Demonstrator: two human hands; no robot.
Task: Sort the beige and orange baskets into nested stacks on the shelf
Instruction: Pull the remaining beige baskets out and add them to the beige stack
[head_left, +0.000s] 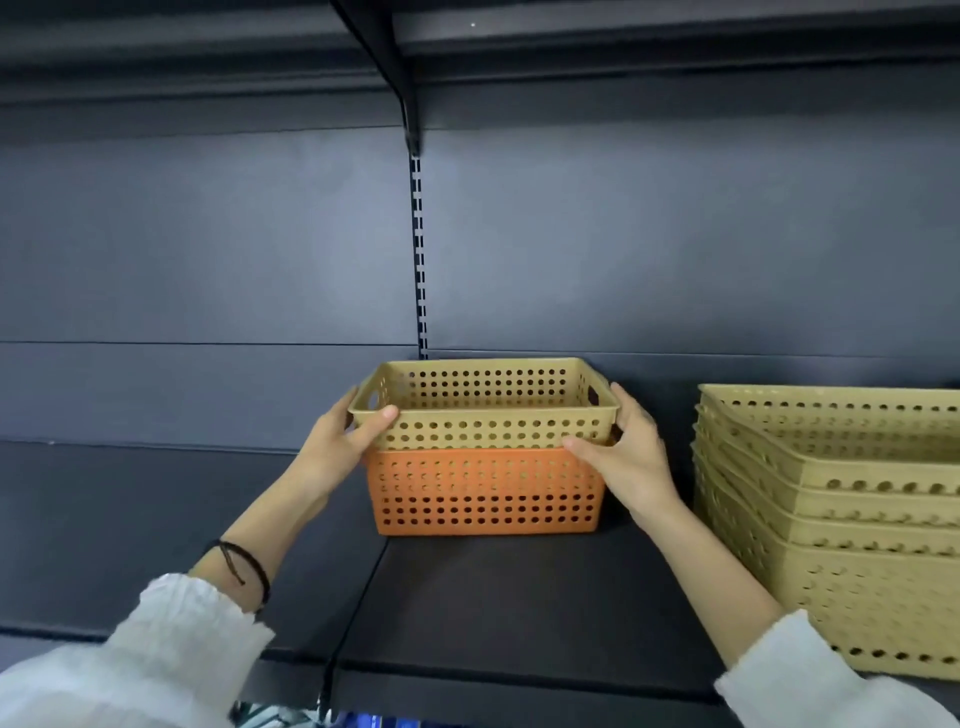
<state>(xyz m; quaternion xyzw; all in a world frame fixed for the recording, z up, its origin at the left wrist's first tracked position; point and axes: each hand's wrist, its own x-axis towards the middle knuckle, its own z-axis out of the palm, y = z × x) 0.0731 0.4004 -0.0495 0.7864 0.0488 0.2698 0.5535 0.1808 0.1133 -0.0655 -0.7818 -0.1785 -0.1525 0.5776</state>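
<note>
A beige perforated basket (483, 410) sits partly nested inside an orange perforated basket (485, 493), which stands on the dark shelf (519, 597) at the middle. My left hand (340, 441) grips the beige basket's left end, thumb over the front rim. On the other side, my right hand (626, 457) holds its right end, with the thumb against the front wall. At the right of the shelf stands a nested stack of several beige baskets (841, 525), cut off by the frame edge.
A slotted upright (420, 260) runs up the dark back panel behind the baskets. Another shelf with a bracket (400, 78) hangs overhead. A seam (358, 597) divides the shelf boards left of the orange basket. The shelf's front edge lies near the frame's bottom.
</note>
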